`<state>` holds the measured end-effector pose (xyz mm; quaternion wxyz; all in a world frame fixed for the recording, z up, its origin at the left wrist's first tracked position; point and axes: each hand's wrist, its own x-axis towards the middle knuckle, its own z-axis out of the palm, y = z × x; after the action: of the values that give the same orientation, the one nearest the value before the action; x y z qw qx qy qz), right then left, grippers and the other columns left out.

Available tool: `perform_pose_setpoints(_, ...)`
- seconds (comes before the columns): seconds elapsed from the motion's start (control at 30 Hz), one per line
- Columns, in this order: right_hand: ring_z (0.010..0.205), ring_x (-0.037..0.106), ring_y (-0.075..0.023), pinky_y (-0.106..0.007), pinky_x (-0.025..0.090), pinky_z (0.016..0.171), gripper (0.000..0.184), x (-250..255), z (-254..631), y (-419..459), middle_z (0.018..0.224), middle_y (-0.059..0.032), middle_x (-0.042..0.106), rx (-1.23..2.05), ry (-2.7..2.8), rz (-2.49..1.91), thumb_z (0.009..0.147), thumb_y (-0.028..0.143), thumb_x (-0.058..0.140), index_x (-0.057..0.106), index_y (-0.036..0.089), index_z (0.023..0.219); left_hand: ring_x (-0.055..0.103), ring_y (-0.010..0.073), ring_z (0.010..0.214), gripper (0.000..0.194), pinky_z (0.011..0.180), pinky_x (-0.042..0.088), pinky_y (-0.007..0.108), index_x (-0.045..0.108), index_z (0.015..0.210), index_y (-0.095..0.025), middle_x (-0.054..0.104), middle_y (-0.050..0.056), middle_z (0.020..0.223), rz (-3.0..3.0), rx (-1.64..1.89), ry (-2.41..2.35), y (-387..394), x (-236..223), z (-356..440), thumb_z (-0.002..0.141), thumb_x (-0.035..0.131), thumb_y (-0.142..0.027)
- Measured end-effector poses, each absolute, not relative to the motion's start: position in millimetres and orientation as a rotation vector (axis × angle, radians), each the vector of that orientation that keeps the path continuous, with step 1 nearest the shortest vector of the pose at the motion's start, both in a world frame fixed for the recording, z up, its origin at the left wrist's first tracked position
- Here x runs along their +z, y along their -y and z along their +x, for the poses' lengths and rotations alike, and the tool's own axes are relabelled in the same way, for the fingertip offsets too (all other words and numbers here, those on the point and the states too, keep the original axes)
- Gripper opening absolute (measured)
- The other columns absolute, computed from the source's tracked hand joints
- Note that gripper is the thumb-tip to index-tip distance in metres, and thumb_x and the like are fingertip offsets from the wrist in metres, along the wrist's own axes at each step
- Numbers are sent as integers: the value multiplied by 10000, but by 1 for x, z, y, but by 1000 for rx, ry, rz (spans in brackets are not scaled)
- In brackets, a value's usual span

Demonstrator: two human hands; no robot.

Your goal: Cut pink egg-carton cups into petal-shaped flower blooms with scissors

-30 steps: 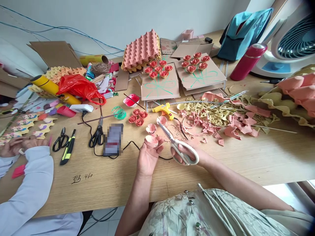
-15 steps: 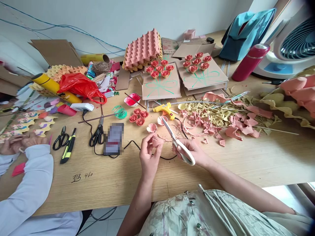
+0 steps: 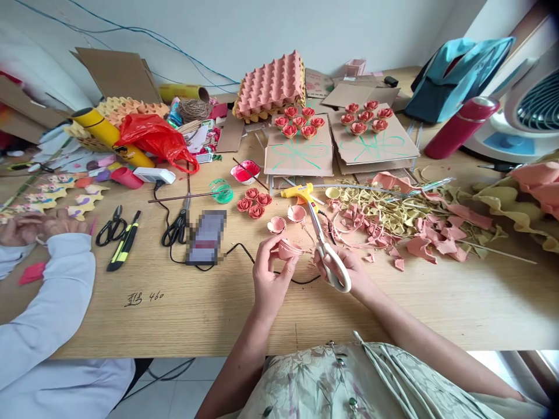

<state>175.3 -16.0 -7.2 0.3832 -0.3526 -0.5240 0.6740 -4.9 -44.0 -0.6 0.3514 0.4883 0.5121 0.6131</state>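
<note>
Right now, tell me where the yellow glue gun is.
In the head view, the yellow glue gun lies right of center on the table, just beyond the two pink cups and right of the four red roses.

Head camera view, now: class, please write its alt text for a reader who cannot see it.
A person's left hand holds small pink cups and the right hand holds white-handled scissors above a wooden table. Around them are red flowers, a yellow glue gun and pink and yellow scraps.
</note>
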Motion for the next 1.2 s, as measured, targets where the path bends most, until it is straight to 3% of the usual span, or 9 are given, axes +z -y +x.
perform_pose_setpoints(0.2, 586, 461, -138, -270, 368, 535, 451, -6, 173, 14, 670, 16, 543, 1623, 1406, -959, 843, 638, 684, 570, 207, 911, 690, 232, 1089, 393, 978, 530, 350, 658, 1172, -227, 721, 84, 1178, 864, 1548, -1042, 41, 1, -7, 813, 788, -322)
perform_pose_setpoints(0.47, 728, 539, -158, -283, 458, 640, 458, -14, 165, 14, 882, -14, 617, 1560, 1293, -938, 780, 492, 808, 577, 229, 1075, 665, 242, 1142, 401, 967, 507, 333, 659, 1178, -224, 736, 83, 1182, 821, 1407, -975, 41, -2, -8, 812, 779, -335)
perform_pose_setpoints(0.67, 723, 500, -158, -285, 446, 657, 481, -17, 163, 13, 873, -5, 575, 1529, 1301, -945, 744, 528, 828, 574, 222, 1015, 656, 253, 1128, 390, 962, 516, 340, 673, 1157, -226, 702, 90, 1204, 1076, 1344, -1060, 42, -4, -1, 793, 800, -282)
perform_pose_setpoints(0.9, 781, 515, -175, -301, 469, 719, 478, -7, 166, 13, 857, 2, 541, 1474, 1399, -906, 730, 521, 843, 574, 227, 994, 641, 296, 1159, 518, 966, 510, 351, 694, 1220, -214, 686, 119, 1264, 1075, 1274, -1045, 42, -3, -10, 728, 853, -245)
perform_pose_setpoints(1.2, 753, 512, -152, -283, 453, 704, 467, -6, 168, 14, 888, 2, 564, 1619, 1378, -841, 731, 481, 849, 560, 223, 992, 693, 248, 1010, 387, 893, 544, 322, 705, 1144, -208, 719, 96, 1155, 1216, 1229, -1080, 40, -4, -17, 775, 809, -265)
